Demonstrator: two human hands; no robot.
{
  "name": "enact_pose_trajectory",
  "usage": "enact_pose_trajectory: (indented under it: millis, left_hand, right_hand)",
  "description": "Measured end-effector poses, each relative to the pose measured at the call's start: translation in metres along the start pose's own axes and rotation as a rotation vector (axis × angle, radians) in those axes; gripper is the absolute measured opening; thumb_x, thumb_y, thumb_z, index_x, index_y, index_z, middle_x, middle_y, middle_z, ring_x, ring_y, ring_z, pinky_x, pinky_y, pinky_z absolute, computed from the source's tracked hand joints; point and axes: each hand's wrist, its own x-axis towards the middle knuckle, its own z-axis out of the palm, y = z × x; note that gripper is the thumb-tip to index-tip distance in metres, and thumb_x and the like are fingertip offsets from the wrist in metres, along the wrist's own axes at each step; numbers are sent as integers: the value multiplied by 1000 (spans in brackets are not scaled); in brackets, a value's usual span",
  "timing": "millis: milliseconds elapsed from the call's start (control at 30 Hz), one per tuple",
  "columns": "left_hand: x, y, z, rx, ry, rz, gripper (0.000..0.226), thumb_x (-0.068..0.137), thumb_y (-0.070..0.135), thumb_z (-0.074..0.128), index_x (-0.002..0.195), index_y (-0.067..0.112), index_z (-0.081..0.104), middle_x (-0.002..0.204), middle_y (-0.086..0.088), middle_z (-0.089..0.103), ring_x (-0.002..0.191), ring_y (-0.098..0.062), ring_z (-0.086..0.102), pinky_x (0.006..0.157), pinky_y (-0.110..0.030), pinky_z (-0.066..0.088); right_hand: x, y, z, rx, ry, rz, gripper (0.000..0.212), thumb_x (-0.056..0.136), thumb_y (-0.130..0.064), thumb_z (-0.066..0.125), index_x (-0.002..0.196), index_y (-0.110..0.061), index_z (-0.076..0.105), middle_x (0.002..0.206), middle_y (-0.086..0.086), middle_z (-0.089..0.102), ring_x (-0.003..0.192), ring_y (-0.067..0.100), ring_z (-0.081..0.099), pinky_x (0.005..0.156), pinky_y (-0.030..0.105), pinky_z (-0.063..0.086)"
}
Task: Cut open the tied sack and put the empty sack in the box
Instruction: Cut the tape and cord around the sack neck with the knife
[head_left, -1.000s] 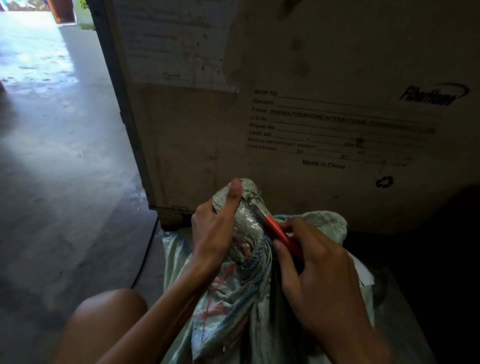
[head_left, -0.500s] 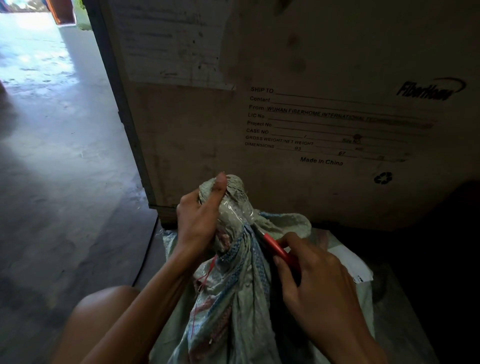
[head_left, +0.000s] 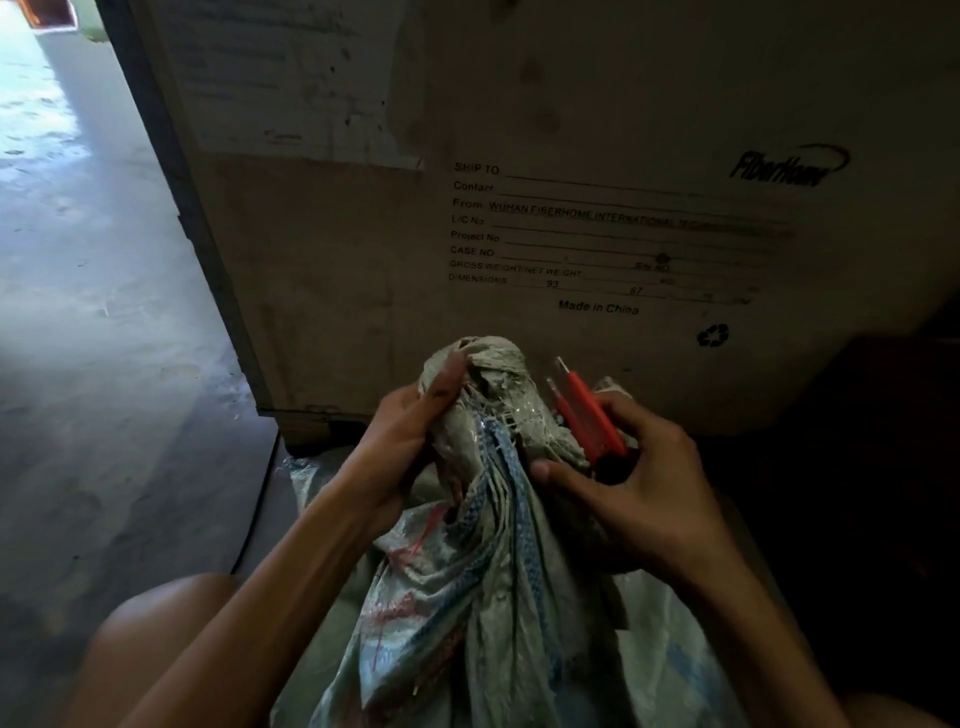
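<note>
The woven sack (head_left: 483, 582) stands upright between the person's knees, directly in front of the large cardboard box (head_left: 571, 156), and its gathered neck (head_left: 488, 395) is still bunched into a tight knob wrapped in clear tape. Frayed strands and torn tape show on the right side of that knob, so the binding looks nicked but not severed; the mouth is not open and whatever the sack holds is still inside. The left hand (head_left: 400, 447) has its grip pressed around the neck from the left, thumb laid up against the top of the knob. The right hand (head_left: 639, 488) has its grip closed around the red-handled cutter (head_left: 587, 410), whose tips point up and away just beside the knob, apart from the tape; its thumb rests on the fabric below the tie. By this view the task is in its first stage: cutting through the tie remains, then emptying the sack and putting it in the box. The grey concrete floor (head_left: 104, 364) lies bright to the left.
</note>
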Motion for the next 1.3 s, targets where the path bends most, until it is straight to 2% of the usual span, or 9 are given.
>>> enact_pose_trajectory:
  millis: [133,233,333,567,667,833,967,1133,1300]
  left_hand:
    - [-6,-9,8,73,-60,24,92,59,38,90,139,31,46,122,-5,71,99,-17,74,78,-30,59]
    - [-10,-20,24,291,28,-1,104,63,21,94,141,46,30,125,0,63,112,-20,66,97,-45,55]
    - [-6,-27,28,431,78,-77,93,72,20,86,141,39,26,120,-1,62,109,-25,64,101,-51,51]
    - [2,-5,-7,898,-33,-51,46,76,19,82,114,28,56,105,4,68,96,-15,64,83,-31,52]
    - [-1,-6,-12,954,-100,18,51,79,23,78,119,36,50,111,8,67,102,-11,64,91,-35,50]
    - [4,-23,-8,824,82,5,60,87,28,69,138,40,38,128,-3,63,114,-26,60,95,-36,46]
    - [3,-31,1,853,112,-24,65,91,32,64,146,37,29,134,-10,61,120,-35,59,104,-43,46]
    - [-12,-43,19,865,79,78,60,92,26,64,144,30,34,130,-11,63,116,-36,61,94,-39,45]
    - [-31,-53,25,890,-25,135,62,91,30,66,142,30,30,132,-13,61,114,-38,62,98,-50,50]
  right_hand:
    - [1,11,5,-35,186,-4,35,71,-36,83,100,-34,63,85,-19,70,80,-9,67,69,20,58]
    - [4,13,4,-72,267,-32,31,74,-35,82,98,-34,61,88,-17,70,79,-6,67,66,17,55]
    - [9,18,-7,-242,301,-101,35,72,-21,83,96,-31,60,92,-14,69,85,4,69,67,28,58]
    - [17,41,-58,-363,417,13,38,70,-7,77,98,-27,63,85,-8,67,85,22,71,74,36,56]
    - [15,46,-51,-339,366,-2,36,73,-11,80,100,-29,66,88,-11,68,85,15,71,77,32,56]
    - [13,47,-23,-340,356,-54,47,80,-23,78,122,-27,56,120,-1,58,100,10,62,77,27,55]
    - [6,43,-21,-367,407,-48,32,99,-38,52,130,-29,50,115,0,51,79,1,54,61,13,41]
    - [-23,76,-35,-561,469,160,28,102,-37,42,127,-27,48,104,8,61,87,27,63,67,37,52]
    - [-90,152,-26,-638,375,528,36,101,-33,45,135,-22,44,122,16,53,104,37,60,76,38,46]
